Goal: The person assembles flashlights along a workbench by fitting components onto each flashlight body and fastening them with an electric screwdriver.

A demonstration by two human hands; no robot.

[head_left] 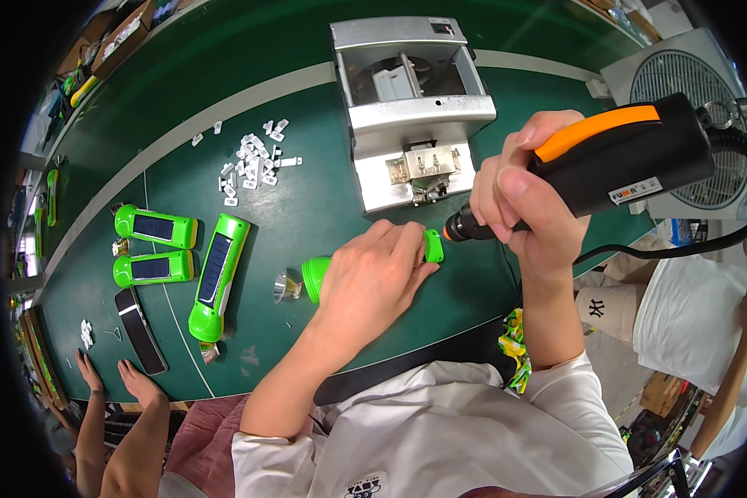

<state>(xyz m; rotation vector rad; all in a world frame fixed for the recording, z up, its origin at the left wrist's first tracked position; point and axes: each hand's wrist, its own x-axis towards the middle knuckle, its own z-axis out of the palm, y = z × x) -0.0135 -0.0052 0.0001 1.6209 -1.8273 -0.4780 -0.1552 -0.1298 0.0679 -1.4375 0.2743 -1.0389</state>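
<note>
My left hand (372,274) is wrapped round a green flashlight (313,278) lying sideways above the table. Its loose silvery reflector (287,286) sticks out at the left end, and its green tail end (434,246) shows past my fingers on the right. My right hand (533,187) grips a black electric screwdriver (631,158) with an orange strip, held nearly level. The screwdriver's tip points left and sits right at the flashlight's tail end; whether it touches a screw cannot be made out. My left fingers hide most of the flashlight's body.
A metal screw feeder (423,116) stands beyond my hands. Small white plastic parts (253,162) lie to its left. Green solar flashlights (220,278) and a black phone (144,332) lie at left, near a co-worker's hands (137,380). A cord (639,249) trails right, below a fan (689,83).
</note>
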